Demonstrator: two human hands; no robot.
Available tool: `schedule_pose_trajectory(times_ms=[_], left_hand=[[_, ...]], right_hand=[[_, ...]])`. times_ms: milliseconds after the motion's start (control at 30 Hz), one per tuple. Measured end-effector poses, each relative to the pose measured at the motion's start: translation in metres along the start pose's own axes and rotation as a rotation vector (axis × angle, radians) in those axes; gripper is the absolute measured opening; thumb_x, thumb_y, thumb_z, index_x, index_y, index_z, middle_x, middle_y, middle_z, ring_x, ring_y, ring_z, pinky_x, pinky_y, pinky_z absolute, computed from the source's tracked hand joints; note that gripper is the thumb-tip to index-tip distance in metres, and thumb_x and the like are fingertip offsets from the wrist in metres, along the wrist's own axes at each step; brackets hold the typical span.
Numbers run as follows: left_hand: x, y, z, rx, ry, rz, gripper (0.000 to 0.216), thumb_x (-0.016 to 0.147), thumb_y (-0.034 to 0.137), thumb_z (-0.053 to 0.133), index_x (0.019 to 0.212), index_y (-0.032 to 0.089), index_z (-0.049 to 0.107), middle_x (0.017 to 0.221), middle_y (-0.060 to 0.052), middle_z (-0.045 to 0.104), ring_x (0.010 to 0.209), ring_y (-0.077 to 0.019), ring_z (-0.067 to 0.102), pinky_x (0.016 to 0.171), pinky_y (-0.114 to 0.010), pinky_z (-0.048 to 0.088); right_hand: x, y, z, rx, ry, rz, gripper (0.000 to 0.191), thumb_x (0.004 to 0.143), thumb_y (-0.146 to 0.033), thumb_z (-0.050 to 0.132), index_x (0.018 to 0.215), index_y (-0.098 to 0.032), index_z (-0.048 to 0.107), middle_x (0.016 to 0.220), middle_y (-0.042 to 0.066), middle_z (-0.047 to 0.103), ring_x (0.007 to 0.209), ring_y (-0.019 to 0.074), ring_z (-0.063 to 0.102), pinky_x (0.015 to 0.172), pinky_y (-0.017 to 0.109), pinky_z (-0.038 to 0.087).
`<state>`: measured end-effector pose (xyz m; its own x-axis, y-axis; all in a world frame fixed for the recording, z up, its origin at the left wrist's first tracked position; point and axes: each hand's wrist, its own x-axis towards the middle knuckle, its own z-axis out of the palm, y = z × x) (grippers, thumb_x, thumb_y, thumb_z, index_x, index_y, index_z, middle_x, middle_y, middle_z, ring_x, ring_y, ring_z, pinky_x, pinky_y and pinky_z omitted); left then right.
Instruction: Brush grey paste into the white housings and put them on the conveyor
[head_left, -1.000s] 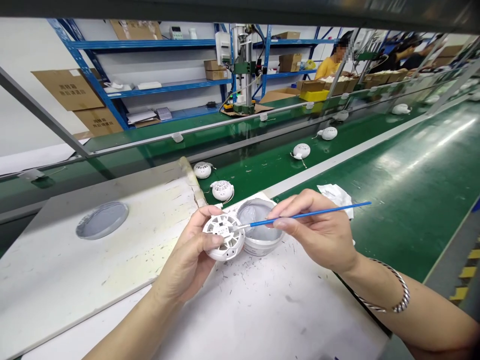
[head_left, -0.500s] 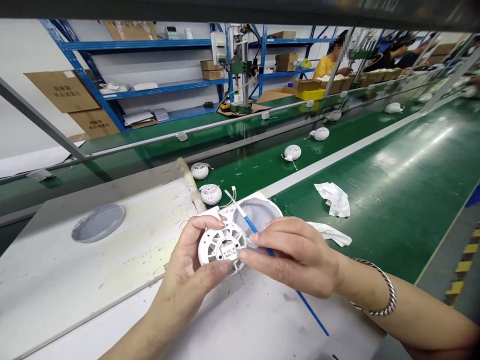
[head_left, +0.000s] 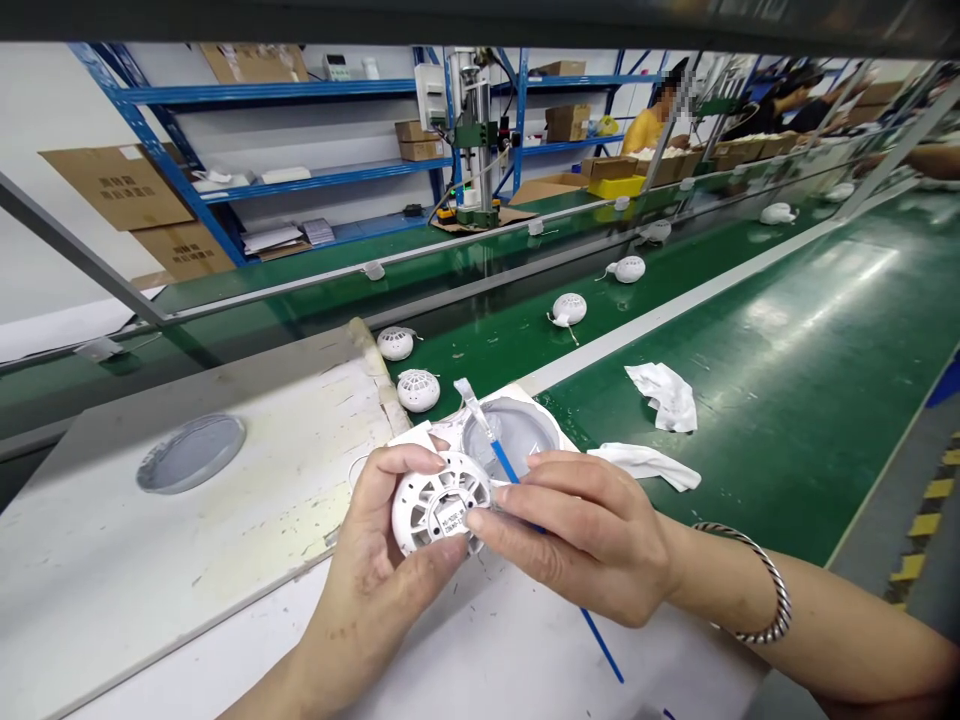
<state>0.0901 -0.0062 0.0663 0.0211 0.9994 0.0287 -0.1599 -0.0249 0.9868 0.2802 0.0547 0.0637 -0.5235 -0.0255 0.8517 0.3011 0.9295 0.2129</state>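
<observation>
My left hand (head_left: 375,560) grips a white round slotted housing (head_left: 405,512), like a smoke detector, at its rim. A printed label on its face is turned up toward me. Between the fingers of my right hand (head_left: 585,530) is a thin blue-handled brush (head_left: 506,462), its pale flat bristles pointing up and away. The right thumb and a fingertip touch the housing's right side. Just behind the hands, a round dish (head_left: 551,420) of grey paste sits on the white board, partly covered by the brush and right hand.
Another grey paste dish (head_left: 238,445) lies on the white board (head_left: 90,540) at left. Several white housings (head_left: 418,391) sit on the green conveyor (head_left: 495,350). Crumpled white cloths (head_left: 666,395) lie at right. Behind stand a press (head_left: 476,140) and blue shelves (head_left: 270,95); a person in yellow (head_left: 646,130) works far back.
The brush has turned so its broad bristle side shows. The housing has tilted slightly in my left hand. Housings on the conveyor have shifted a little to the left.
</observation>
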Motion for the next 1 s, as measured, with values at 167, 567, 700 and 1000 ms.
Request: schedule_pose_trajectory(times_ms=[167, 567, 700, 1000], left_hand=[[0.0, -0.003, 0.002, 0.004, 0.069, 0.066, 0.028, 0.076, 0.024, 0.071, 0.099, 0.033, 0.058, 0.105, 0.0, 0.058, 0.086, -0.0159, 0.055, 0.075, -0.026, 0.045], [-0.007, 0.008, 0.007, 0.315, 0.117, 0.56, 0.045, 0.064, 0.001, 0.069, 0.093, 0.035, 0.062, 0.112, -0.001, 0.061, 0.11, -0.0278, 0.056, 0.093, -0.042, 0.045], [-0.007, 0.002, 0.009, 0.191, 0.152, 0.512, 0.036, 0.064, 0.008, 0.074, 0.088, 0.032, 0.065, 0.109, -0.002, 0.064, 0.106, -0.0279, 0.058, 0.094, -0.043, 0.046], [-0.006, 0.008, 0.012, -0.243, 0.161, 0.029, 0.036, 0.063, 0.022, 0.082, 0.09, 0.033, 0.062, 0.113, 0.003, 0.06, 0.087, -0.0166, 0.062, 0.067, -0.023, 0.055]], right_hand=[[-0.001, -0.001, -0.001, -0.017, -0.001, 0.017, 0.03, 0.086, -0.009, 0.047, 0.102, -0.013, 0.072, 0.091, 0.006, 0.065, 0.085, 0.0181, 0.059, 0.081, 0.03, 0.058], [0.006, 0.003, -0.014, 0.016, 0.074, 0.064, 0.02, 0.083, -0.012, 0.063, 0.097, -0.022, 0.074, 0.081, 0.002, 0.06, 0.08, 0.0146, 0.057, 0.073, 0.025, 0.06], [0.007, 0.0, -0.006, -0.008, 0.093, 0.068, 0.019, 0.087, -0.016, 0.06, 0.099, -0.023, 0.073, 0.077, 0.0, 0.06, 0.08, 0.0148, 0.055, 0.076, 0.025, 0.059], [0.002, 0.009, -0.013, 0.024, 0.063, 0.039, 0.02, 0.081, -0.008, 0.063, 0.097, -0.018, 0.073, 0.082, 0.002, 0.059, 0.082, 0.0151, 0.054, 0.082, 0.024, 0.058]])
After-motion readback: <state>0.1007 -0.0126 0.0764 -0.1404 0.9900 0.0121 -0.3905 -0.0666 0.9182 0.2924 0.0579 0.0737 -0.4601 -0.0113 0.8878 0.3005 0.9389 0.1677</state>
